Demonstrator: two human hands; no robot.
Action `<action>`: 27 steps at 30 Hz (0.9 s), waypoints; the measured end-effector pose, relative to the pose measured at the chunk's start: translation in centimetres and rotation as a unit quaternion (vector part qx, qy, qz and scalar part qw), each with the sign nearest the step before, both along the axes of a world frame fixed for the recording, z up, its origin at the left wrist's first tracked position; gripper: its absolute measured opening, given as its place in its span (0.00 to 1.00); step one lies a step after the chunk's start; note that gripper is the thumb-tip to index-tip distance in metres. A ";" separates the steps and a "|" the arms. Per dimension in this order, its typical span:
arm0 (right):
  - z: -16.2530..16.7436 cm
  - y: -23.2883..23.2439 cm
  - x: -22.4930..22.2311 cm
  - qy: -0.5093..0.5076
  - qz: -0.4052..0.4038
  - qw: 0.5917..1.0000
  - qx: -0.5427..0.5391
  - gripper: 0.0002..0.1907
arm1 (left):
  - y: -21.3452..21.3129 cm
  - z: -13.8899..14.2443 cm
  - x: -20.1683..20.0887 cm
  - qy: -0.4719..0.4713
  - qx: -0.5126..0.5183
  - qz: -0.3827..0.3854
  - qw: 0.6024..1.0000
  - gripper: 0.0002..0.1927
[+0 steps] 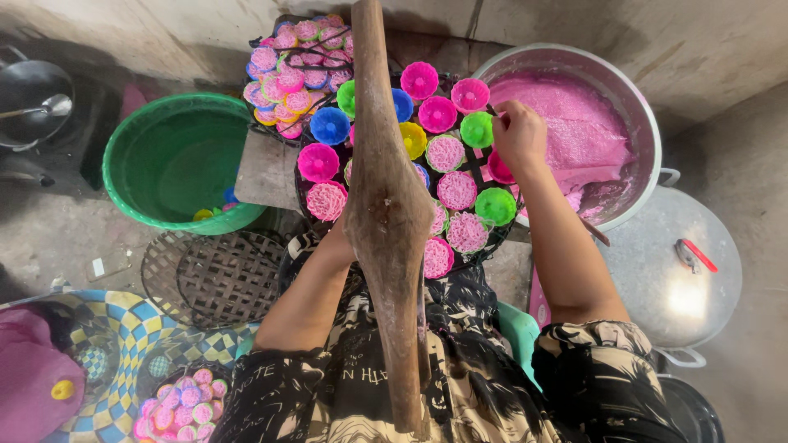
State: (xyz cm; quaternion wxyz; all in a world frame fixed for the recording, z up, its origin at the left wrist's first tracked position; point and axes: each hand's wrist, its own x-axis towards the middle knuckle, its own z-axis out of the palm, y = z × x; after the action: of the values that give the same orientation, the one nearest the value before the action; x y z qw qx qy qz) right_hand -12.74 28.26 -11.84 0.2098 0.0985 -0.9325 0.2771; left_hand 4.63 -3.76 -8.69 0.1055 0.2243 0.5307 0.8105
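A round black woven tray (300, 190) in front of me holds several small fluted cups in pink, blue, green and yellow; some, like one near the middle (456, 190), are filled with pink noodle-like strands. A thick wooden lever (386, 205) runs from my lap up over the tray. My left hand (335, 244) reaches under that lever at the tray's near edge, and its fingers are hidden. My right hand (519, 135) hovers over the tray's right side beside a green cup (477, 129), fingers curled, seemingly pinching a thin stick.
A big metal pot (566, 54) of pink dough stands at the right, its lid (673, 271) on the floor nearer me. A green basin (176, 160) sits left, an empty woven tray (217, 275) below it. More filled cups sit behind (291, 66) and at bottom left (180, 406).
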 end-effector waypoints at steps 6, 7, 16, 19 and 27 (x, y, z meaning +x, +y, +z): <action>1.5 3.1 3.9 0.005 -0.014 1.000 -0.017 0.08 | 0.4 -0.3 -0.6 0.002 0.021 -0.001 1.000 0.35; 1.7 3.7 4.8 -0.011 -0.026 1.000 -0.001 0.08 | 0.5 -0.4 -0.6 0.002 0.024 0.001 1.000 0.35; 2.0 2.7 7.5 -0.099 0.019 0.994 -0.042 0.14 | 0.6 -0.6 0.8 0.011 -0.022 0.003 1.000 0.35; 2.3 2.5 6.4 -0.045 -0.003 0.999 -0.028 0.13 | 0.5 -0.3 0.7 0.017 -0.032 0.008 0.999 0.35; 1.2 -0.4 -1.1 -0.001 0.119 0.989 0.090 0.33 | 0.2 0.9 0.1 0.035 -0.060 0.021 0.997 0.35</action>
State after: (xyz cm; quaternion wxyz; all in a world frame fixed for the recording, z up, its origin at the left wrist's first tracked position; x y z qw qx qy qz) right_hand -13.84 27.86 -10.64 0.1645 0.2267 -0.9354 0.2156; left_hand 4.69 -3.57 -7.78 0.0837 0.2346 0.5863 0.7708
